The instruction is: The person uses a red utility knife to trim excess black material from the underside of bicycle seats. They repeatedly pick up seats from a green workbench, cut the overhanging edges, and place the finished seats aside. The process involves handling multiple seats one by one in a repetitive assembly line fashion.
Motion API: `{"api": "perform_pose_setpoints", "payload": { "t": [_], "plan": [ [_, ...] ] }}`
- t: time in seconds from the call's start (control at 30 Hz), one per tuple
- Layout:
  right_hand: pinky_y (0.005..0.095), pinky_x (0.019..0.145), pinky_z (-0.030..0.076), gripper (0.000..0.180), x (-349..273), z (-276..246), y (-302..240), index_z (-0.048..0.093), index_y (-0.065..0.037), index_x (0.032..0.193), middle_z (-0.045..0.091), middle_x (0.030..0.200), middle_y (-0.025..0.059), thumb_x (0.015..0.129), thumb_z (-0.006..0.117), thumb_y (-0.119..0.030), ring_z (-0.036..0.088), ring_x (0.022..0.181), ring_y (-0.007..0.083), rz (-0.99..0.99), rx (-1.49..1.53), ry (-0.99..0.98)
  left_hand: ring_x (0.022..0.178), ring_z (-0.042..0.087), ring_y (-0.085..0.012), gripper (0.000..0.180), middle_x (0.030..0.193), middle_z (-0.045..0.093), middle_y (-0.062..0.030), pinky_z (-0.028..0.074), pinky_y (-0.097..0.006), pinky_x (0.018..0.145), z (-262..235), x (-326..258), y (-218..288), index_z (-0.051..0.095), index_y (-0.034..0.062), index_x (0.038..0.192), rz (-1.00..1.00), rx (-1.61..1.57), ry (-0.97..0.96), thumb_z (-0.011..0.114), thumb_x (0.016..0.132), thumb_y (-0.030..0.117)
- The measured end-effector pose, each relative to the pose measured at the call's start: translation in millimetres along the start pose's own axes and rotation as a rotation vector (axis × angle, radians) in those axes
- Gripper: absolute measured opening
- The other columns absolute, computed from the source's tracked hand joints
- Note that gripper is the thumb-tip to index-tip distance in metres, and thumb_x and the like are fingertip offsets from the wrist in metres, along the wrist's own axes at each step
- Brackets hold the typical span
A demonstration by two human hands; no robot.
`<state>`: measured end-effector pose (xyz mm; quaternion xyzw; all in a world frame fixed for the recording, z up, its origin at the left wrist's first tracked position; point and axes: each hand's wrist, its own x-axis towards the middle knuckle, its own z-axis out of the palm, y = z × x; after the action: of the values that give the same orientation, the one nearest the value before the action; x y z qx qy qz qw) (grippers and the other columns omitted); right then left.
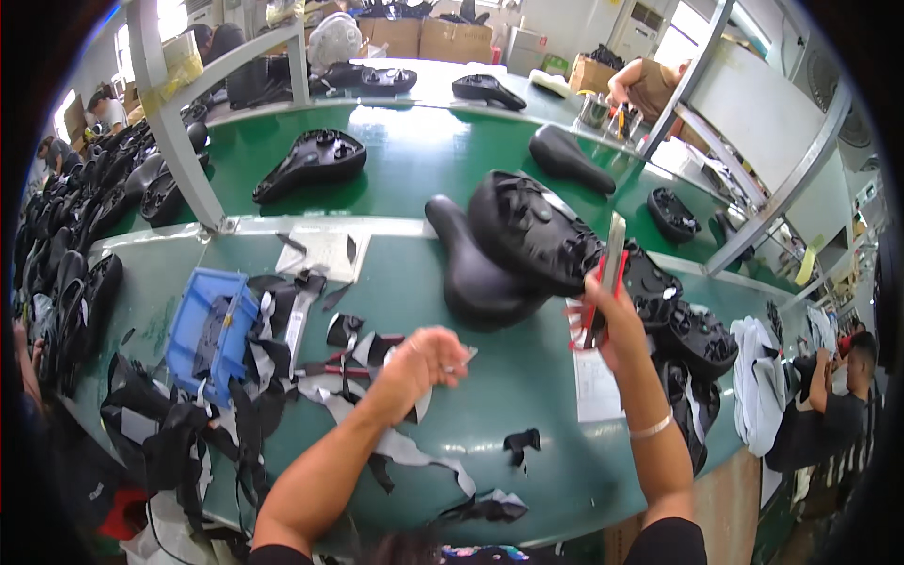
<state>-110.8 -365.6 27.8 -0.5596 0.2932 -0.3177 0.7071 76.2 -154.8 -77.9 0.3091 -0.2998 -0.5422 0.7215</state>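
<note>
My right hand [610, 318] grips a red-handled utility knife [607, 273] held upright, its blade against the underside of a black bicycle saddle [527, 231] lying upturned on another saddle [471, 273]. My left hand [422, 363] hovers over the green table [527, 405], its fingers pinching a small grey scrap [463, 358]. Black and grey trimmings [377, 424] lie scattered under and around it.
A blue plastic bin [209, 330] sits at the left among black offcuts. More saddles lie on the green conveyor [414, 160] and stacked at the right [692, 334] and far left [75, 245]. A metal frame post [174, 122] rises at the left. A person [829, 405] works at the right.
</note>
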Motion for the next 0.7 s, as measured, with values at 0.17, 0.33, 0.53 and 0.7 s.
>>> {"api": "perform_pose_setpoints", "payload": {
  "t": [0.17,0.33,0.53,0.7],
  "plan": [
    [0.0262,0.059,0.052,0.029,-124.2,16.4,26.4,0.051,-0.002,0.111,0.057,0.085,0.0041,0.088,0.064,-0.015,0.062,0.075,0.0130,0.246,-0.323,-0.331,0.103,0.062,-0.0232,0.055,0.120,0.057,-0.0152,0.051,-0.041,0.089,39.8,-17.1,54.9,0.048,0.0036,0.124,-0.313,-0.359,0.309,0.054,0.090,0.047],
    [0.0248,0.058,0.050,0.041,-166.0,9.9,57.7,0.047,-0.004,0.126,0.063,0.095,0.0096,0.087,0.061,-0.004,0.062,0.075,0.0126,0.176,-0.265,-0.358,0.090,0.062,-0.0166,0.057,0.106,0.060,-0.0107,0.054,-0.030,0.078,30.5,-66.4,66.4,0.047,0.0002,0.127,-0.224,0.233,0.369,0.063,0.080,0.030],
    [0.0324,0.057,0.047,0.055,-139.0,24.4,45.4,0.050,-0.013,0.131,0.060,0.088,0.0118,0.078,0.062,-0.002,0.058,0.068,0.0239,-0.820,-1.128,-0.550,0.082,0.060,-0.0108,0.056,0.102,0.059,-0.0086,0.051,-0.023,0.073,48.1,-83.5,90.8,0.046,-0.0020,0.127,-0.373,0.480,0.389,0.062,0.082,0.027],
    [0.0394,0.047,0.042,0.063,-152.8,22.9,33.0,0.040,-0.018,0.141,0.049,0.074,0.0111,0.081,0.054,-0.004,0.052,0.054,0.0267,-0.705,-1.467,-0.661,0.078,0.058,-0.0102,0.052,0.096,0.059,-0.0085,0.049,-0.023,0.069,58.9,-85.2,95.5,0.049,-0.0051,0.119,-0.332,0.574,0.407,0.063,0.079,0.025]
  ]
}}
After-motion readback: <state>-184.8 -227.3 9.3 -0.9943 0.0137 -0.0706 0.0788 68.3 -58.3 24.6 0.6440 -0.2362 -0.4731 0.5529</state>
